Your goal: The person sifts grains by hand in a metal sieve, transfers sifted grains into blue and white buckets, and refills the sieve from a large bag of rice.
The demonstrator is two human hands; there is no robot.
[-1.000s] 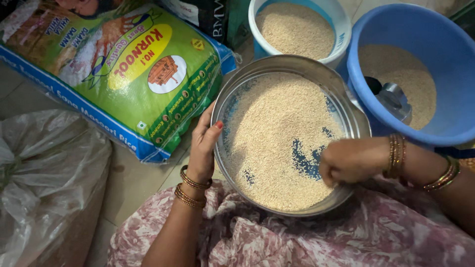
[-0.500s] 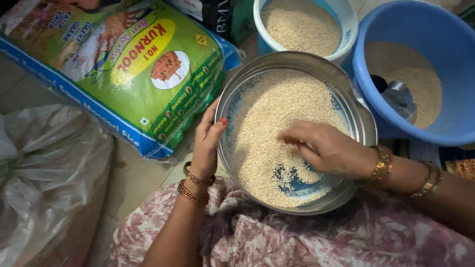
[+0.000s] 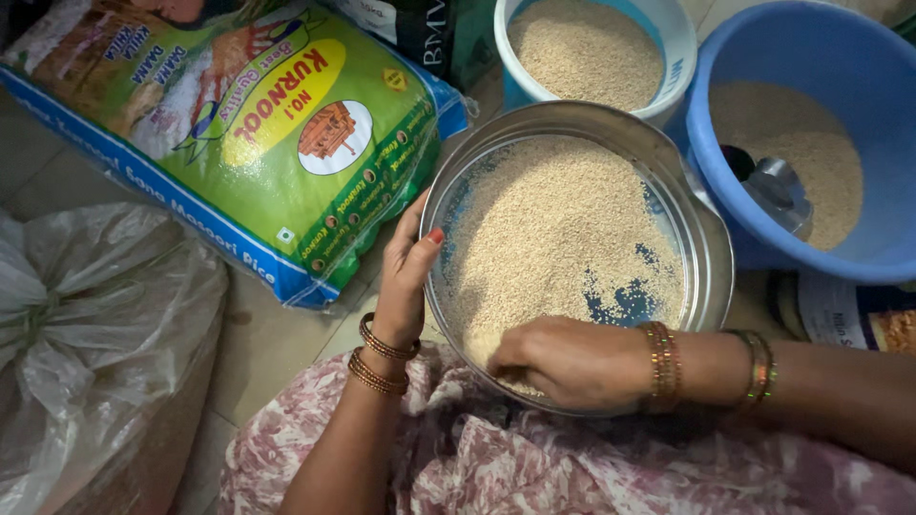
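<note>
Two hands work at one wide steel sieve pan (image 3: 711,277) resting on the person's lap. Beyond the left hand, the biggest thing in view is a printed green grain sack (image 3: 239,133) lying on the floor; a crumpled clear plastic bag (image 3: 86,353) sits well out to that hand's left. Past the right hand stands a blue tub (image 3: 830,57) of grain with a metal scoop (image 3: 778,186), and just beyond the pan a smaller bucket (image 3: 668,29) of grain. The left hand (image 3: 405,277) clasps the pan's near rim, thumb hooked inside. The right hand (image 3: 572,360) lies in the rice (image 3: 553,229), fingers curled together and raking. Loaded, the pan likely feels heavy, stiff and smooth; gripping the rim on both sides looks safest. Loose grains would spill easily.
</note>
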